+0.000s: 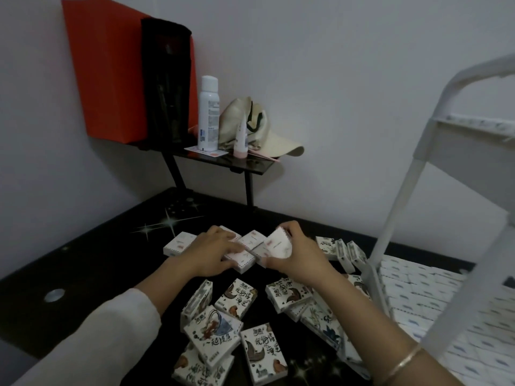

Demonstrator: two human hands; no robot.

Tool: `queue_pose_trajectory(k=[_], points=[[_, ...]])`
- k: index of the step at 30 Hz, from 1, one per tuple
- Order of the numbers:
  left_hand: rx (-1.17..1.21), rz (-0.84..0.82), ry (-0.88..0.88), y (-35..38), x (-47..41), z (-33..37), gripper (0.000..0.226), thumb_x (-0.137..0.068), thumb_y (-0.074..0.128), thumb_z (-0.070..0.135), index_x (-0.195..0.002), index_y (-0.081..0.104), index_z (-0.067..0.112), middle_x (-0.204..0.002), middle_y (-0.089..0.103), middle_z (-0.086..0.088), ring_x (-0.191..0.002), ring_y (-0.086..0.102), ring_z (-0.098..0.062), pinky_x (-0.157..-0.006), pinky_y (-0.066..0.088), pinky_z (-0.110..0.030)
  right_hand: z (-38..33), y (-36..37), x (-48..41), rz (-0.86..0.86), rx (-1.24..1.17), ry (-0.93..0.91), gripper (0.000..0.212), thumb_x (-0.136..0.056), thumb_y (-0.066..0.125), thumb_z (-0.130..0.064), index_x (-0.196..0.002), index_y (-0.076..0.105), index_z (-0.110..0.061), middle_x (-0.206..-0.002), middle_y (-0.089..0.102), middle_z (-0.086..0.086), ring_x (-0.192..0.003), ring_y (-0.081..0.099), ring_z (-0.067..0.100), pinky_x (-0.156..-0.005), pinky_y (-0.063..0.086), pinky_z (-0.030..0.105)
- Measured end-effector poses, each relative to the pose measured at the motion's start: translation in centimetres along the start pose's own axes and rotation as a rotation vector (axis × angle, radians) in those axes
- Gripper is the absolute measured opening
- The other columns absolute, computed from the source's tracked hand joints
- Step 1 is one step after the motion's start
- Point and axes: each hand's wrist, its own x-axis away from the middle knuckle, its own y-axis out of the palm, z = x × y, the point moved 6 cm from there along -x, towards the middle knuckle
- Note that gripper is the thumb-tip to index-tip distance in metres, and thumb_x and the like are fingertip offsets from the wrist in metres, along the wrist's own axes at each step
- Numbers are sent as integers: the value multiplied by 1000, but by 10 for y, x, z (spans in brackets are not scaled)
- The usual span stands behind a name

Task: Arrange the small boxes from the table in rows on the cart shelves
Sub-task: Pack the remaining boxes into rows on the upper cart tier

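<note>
Several small white boxes with dark printed pictures [237, 299] lie scattered on the black table [83, 274] in front of me. Farther back sits a cluster of plainer white boxes [178, 243]. My right hand [298, 252] grips one white box [278, 245], lifted and tilted above that cluster. My left hand [211, 252] lies with fingers spread over another white box [242, 260] on the table, thumb at its near edge. A white cart [395, 232] stands at the right; its lower shelf [434, 296] holds rows of white boxes.
A raised black stand [237, 162] at the back carries a red bag [106, 68], a black bag [167, 79], a white spray can [209, 112], a tube and a beige cap [259, 126]. More boxes [345, 252] stand beside the cart's leg. A round grommet [54, 295] sits at the table's left.
</note>
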Motion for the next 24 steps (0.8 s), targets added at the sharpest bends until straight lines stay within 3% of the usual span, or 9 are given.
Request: queue_pose_trajectory(k=[2, 5, 8, 10, 12, 16, 20, 24], points=[[-12, -14, 27, -4, -1, 0, 49, -84, 60, 57, -132, 51, 48, -149, 38, 13, -134, 26, -18, -104, 30, -39, -12, -4, 16, -41, -207, -20, 74, -67, 82, -50, -120, 33, -32, -102, 55, -18, -86, 58, -2, -57, 43, 9], [14, -31, 70, -8, 0, 4, 44, -78, 65, 57, -120, 58, 46, -131, 53, 19, -128, 30, -15, -98, 31, -37, -32, -7, 38, -103, -442, -51, 75, -66, 82, -52, -121, 34, -34, -102, 60, -15, -79, 62, -6, -57, 45, 9], [-15, 3, 62, -12, -1, 8, 33, -73, 70, 58, -101, 56, 46, -109, 55, 10, -115, 40, -15, -86, 29, -30, -48, -20, 57, -123, -597, -84, 51, -80, 72, -49, -117, 39, -35, -89, 64, -10, -62, 61, -7, -51, 44, 11], [-65, 6, 22, -13, 1, 7, 50, -69, 69, 65, -111, 56, 41, -109, 53, 10, -107, 42, -14, -83, 29, -29, -55, -33, 70, -109, -655, -103, 31, -91, 62, -40, -115, 43, -35, -88, 64, -8, -60, 62, -4, -50, 45, 14], [-68, 31, -27, -18, 5, 3, 62, -65, 69, 71, -116, 59, 38, -108, 52, 10, -102, 41, -13, -84, 32, -30, -58, -51, 84, -64, -642, -132, 21, -94, 59, -33, -111, 46, -37, -90, 65, -8, -62, 62, -3, -52, 47, 16], [76, 164, -28, -49, 23, 13, 53, -61, 77, 63, -103, 56, 40, -100, 49, 14, -99, 40, -11, -79, 36, -27, -67, -101, 121, 111, -456, -274, 14, -93, 56, -41, -104, 47, -43, -83, 65, -19, -59, 59, -1, -51, 43, 16], [449, 227, 53, -104, 57, 68, 48, -61, 83, 54, -94, 50, 43, -94, 63, 15, -83, 62, -1, -65, 52, -23, -73, -145, 163, 239, -236, -355, 31, -85, 43, -58, -107, 48, -36, -79, 65, -12, -56, 57, 6, -48, 43, 19], [761, 243, 249, -163, 102, 152, 45, -66, 78, 50, -109, 66, 41, -96, 70, 11, -77, 69, -9, -60, 57, -28, -73, -190, 204, 312, -229, -410, 17, -93, 43, -52, -102, 52, -40, -74, 65, -16, -55, 57, 1, -45, 41, 13]])
